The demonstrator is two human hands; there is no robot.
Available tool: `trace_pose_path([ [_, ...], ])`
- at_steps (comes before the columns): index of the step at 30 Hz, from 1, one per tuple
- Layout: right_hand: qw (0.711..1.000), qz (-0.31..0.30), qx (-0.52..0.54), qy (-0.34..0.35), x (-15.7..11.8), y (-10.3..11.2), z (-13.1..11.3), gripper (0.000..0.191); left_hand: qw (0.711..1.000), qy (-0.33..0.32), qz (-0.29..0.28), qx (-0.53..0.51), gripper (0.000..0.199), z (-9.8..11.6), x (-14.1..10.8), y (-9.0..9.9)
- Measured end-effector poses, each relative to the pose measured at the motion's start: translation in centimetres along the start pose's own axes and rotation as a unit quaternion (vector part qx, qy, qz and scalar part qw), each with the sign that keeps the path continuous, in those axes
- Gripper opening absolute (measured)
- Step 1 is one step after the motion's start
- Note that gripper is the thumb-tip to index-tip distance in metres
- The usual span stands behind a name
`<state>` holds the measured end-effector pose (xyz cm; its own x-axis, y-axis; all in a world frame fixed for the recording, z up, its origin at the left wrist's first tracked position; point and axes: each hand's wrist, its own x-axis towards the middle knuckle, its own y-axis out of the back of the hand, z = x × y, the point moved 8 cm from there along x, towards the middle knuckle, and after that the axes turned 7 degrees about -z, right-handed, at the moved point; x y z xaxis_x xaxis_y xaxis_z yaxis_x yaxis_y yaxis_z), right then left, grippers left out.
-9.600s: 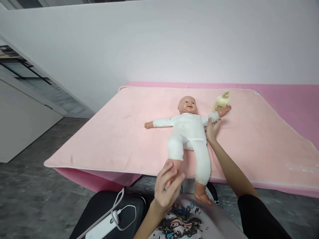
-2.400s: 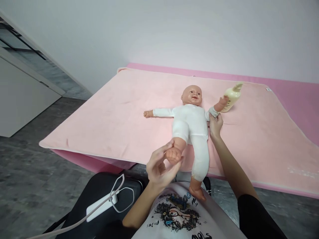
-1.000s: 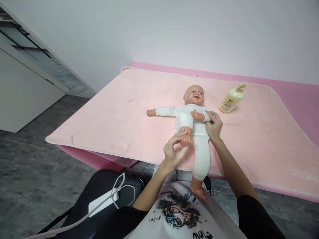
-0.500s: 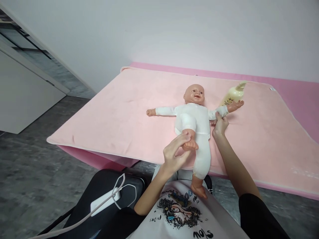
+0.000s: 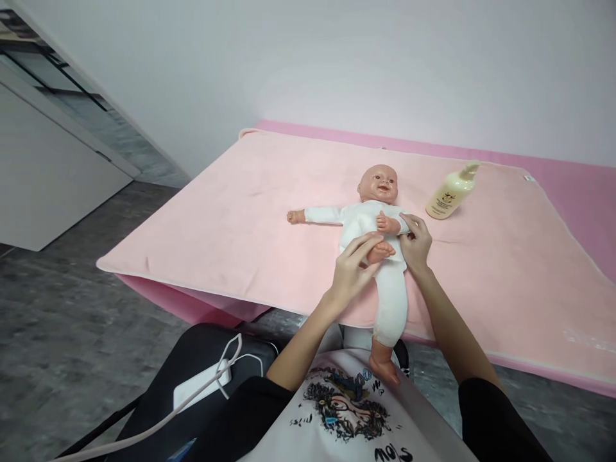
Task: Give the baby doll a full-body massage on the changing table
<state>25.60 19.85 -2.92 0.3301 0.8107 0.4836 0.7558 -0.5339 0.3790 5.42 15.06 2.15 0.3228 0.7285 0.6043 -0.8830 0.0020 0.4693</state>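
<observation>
A baby doll [image 5: 359,220] with a white cloth body lies face up on the pink blanket [image 5: 231,218], its head away from me. My left hand [image 5: 353,266] is closed round the doll's raised foot [image 5: 381,252], which is bent up over its belly. With my right hand [image 5: 416,242] I grip the doll's arm on the right side, near the elbow. That arm is folded across the chest, its small hand [image 5: 386,222] just above the foot. The doll's other leg [image 5: 391,301] hangs over the blanket's near edge.
A pale yellow pump bottle [image 5: 450,194] stands on the blanket right of the doll. At the lower left, a black seat or case [image 5: 192,359] carries a white device [image 5: 202,385] with a cable. A white wall [image 5: 337,64] rises behind.
The doll's arm in my right hand has folded inward from stretched out to across the chest. My left hand has moved the raised foot up toward the belly and slightly right.
</observation>
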Motion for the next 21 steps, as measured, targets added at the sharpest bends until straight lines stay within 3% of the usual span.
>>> trace_pose_path([
  [3, 1.0, 0.002, -0.002, -0.008, 0.1, 0.1, 0.3, 0.039, 1.0, -0.025, -0.015, 0.004, 0.036, 0.5, 0.6, -1.0],
  [6, 0.994, 0.05, 0.069, -0.061, 0.1, 0.5, 1.7, 0.033, 0.999, -0.032, -0.007, 0.02, 0.037, 1.5, -0.3, 0.0],
  [11, 0.947, 0.111, 0.22, -0.204, -0.4, 0.3, 4.8, 0.025, 0.99, -0.068, 0.092, 0.082, 0.055, 3.8, -5.1, 6.0],
  [13, 0.928, 0.14, 0.254, -0.235, -0.7, 0.4, 5.5, 0.026, 0.978, -0.079, 0.151, 0.121, 0.064, 4.6, -7.5, 8.7],
  [15, 0.918, 0.155, 0.266, -0.251, -0.9, 0.5, 5.8, 0.029, 0.969, -0.086, 0.182, 0.141, 0.07, 5.1, -9.2, 10.2],
  [18, 0.922, 0.148, 0.248, -0.256, -1.1, 0.5, 5.9, 0.031, 0.967, -0.076, 0.2, 0.137, 0.07, 4.6, -10.1, 10.3],
  [21, 0.956, 0.119, 0.179, -0.201, -0.7, 0.7, 4.6, 0.029, 0.971, -0.071, 0.198, 0.114, 0.065, 3.3, -8.7, 8.3],
])
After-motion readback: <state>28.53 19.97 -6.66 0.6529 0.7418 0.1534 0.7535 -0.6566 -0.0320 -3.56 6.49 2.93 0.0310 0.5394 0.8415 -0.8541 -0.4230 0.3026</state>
